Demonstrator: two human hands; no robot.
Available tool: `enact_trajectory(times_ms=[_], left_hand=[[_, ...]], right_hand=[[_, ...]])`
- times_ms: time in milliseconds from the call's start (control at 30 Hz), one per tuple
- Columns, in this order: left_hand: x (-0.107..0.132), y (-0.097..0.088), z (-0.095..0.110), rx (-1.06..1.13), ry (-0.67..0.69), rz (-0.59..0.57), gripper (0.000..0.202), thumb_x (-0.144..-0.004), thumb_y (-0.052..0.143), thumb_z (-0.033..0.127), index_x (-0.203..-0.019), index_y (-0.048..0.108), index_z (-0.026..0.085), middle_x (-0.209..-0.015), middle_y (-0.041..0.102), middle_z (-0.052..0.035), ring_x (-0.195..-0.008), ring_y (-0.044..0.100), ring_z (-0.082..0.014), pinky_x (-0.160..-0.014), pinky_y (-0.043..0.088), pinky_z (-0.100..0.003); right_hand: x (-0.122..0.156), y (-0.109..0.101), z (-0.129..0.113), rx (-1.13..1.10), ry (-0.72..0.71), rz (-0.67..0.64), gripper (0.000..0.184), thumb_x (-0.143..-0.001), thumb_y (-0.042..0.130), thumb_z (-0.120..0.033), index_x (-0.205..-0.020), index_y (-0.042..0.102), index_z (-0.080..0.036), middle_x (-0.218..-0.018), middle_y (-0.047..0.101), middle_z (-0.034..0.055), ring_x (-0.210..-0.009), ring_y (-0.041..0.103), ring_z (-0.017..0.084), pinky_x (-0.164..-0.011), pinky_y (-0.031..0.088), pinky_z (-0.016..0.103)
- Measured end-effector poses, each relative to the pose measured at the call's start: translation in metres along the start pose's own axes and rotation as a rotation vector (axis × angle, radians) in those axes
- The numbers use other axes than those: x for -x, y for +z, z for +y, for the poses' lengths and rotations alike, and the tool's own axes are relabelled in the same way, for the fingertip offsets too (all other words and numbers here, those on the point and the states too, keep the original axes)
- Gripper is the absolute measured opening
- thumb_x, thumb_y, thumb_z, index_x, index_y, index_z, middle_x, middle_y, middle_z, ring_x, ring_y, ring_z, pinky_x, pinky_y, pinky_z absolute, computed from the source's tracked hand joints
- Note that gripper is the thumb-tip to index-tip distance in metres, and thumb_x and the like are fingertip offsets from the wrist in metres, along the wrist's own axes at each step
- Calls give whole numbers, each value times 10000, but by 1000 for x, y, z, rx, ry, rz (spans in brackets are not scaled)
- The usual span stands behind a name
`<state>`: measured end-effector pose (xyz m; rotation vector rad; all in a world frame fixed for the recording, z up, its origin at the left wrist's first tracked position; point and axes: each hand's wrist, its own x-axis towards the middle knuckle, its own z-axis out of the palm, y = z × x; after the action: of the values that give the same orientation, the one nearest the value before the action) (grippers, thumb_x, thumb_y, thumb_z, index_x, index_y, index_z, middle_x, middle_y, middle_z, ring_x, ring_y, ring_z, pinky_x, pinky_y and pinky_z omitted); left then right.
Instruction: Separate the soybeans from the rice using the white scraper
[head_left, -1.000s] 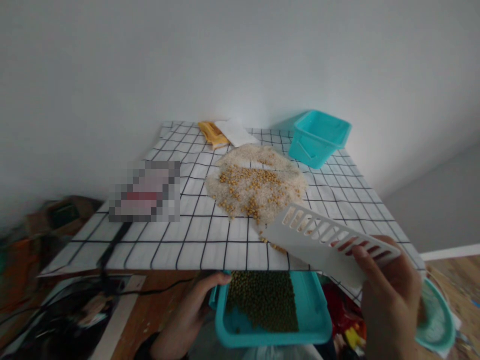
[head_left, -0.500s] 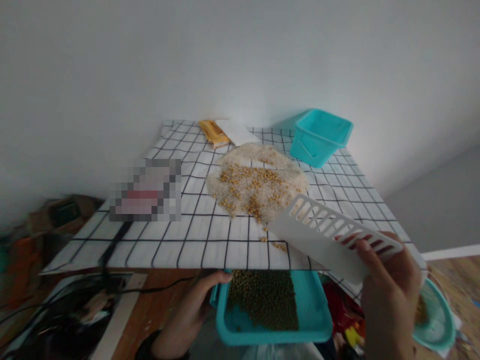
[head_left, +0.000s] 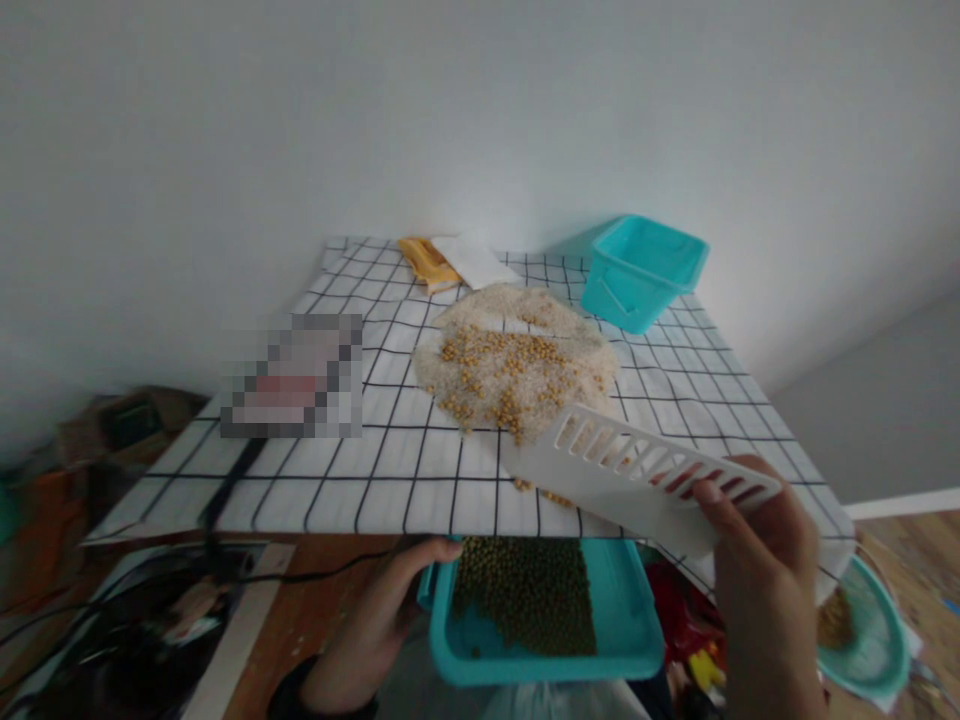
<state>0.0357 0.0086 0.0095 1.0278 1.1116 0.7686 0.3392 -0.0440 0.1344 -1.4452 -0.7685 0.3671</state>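
Note:
My right hand is closed on the slotted end of a flat white plastic board. The board lies slanted over the table's front right, its far edge at the near side of a spread of pale grains mixed with yellow soybeans. A few soybeans lie on the cloth just in front of the board. Below the table edge, my left hand grips the left rim of a turquoise bin, thumb on top. Small greenish and yellowish beans partly cover its bottom. The table hides the bin's far side.
A checked cloth covers the table. At the back stand a turquoise bucket, a yellow packet and white paper. A blurred-out device with a black cable lies left. On the floor right is a turquoise basin.
My right hand has moved the white board left and slightly toward me, along the near edge of the grains. My left hand and the bin have stayed nearly in place.

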Motion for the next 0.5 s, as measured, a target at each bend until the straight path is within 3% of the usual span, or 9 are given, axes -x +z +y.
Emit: enact_trajectory(times_ms=[67, 167, 267, 433, 500], left_hand=[[-1, -2, -1, 18, -16, -4, 214, -661, 803, 317, -873, 825, 291, -954, 815, -50, -862, 717, -279, -796, 594, -384], [1, -1, 3, 57, -113, 15, 144, -734, 753, 359, -839, 816, 284, -905, 810, -41, -856, 718, -271, -798, 591, -390], [6, 2, 7, 12, -31, 32, 153, -697, 762, 295, -842, 809, 286, -899, 813, -24, -855, 722, -266, -810, 588, -375], [15, 2, 11, -135, 223, 27, 369, -710, 714, 126, -995, 814, 337, -1019, 820, -16, -930, 725, -245, -852, 569, -320], [16, 1, 13, -171, 229, 5, 390, -704, 721, 104, -993, 820, 347, -1027, 820, -14, -948, 726, -245, -865, 565, -313]], right_hand=[[1, 0, -3, -4, 5, -59, 239, -710, 820, -394, -761, 696, -196, -664, 649, 23, -567, 566, 155, -491, 367, 259], [5, -2, -6, -46, 31, -110, 219, -737, 798, -378, -783, 700, -188, -687, 650, 26, -585, 572, 151, -484, 362, 253], [6, -8, -5, -95, 18, -91, 210, -707, 817, -344, -777, 696, -187, -705, 657, 24, -599, 582, 154, -504, 386, 262], [-13, -38, 2, -119, -3, 252, 185, -707, 823, -259, -816, 687, -198, -769, 661, 15, -711, 627, 177, -711, 485, 354], [-22, -56, 7, -89, -73, 338, 232, -662, 845, -259, -653, 619, -207, -727, 639, 12, -713, 640, 186, -745, 488, 388]])
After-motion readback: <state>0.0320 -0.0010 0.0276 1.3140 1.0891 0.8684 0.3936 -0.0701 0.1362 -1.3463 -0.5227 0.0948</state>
